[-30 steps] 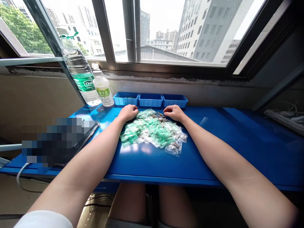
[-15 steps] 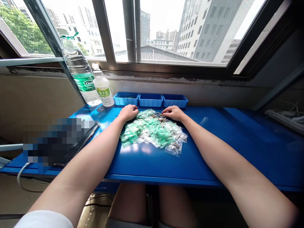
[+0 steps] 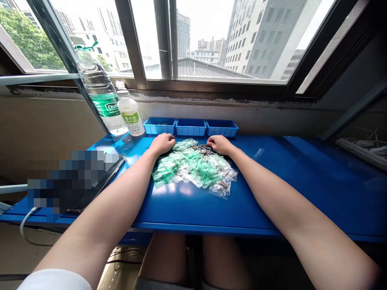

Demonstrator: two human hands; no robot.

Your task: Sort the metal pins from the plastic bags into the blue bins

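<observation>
A pile of small green and clear zip bags (image 3: 193,165) lies on the blue table, with a heap of thin metal screw-like pieces (image 3: 203,150) at its far side. My left hand (image 3: 162,143) rests at the pile's upper left edge, fingers curled in and their tips hidden. On the other side, my right hand (image 3: 219,144) sits right beside the metal pieces with its fingers bent inward. Whatever either hand may hold is too small or hidden. Some clear bags at the lower right contain small metal pieces.
Behind the pile stand three blue bins (image 3: 191,128); the left one has some greenish items inside. A white bottle (image 3: 132,114) and a large water bottle (image 3: 104,96) are at the back left. A dark, partly blurred device (image 3: 99,187) with a cable lies left of my forearm.
The fingers of my right hand have curled in more beside the metal pieces. My left hand stays about where it was. The view has shifted slightly.
</observation>
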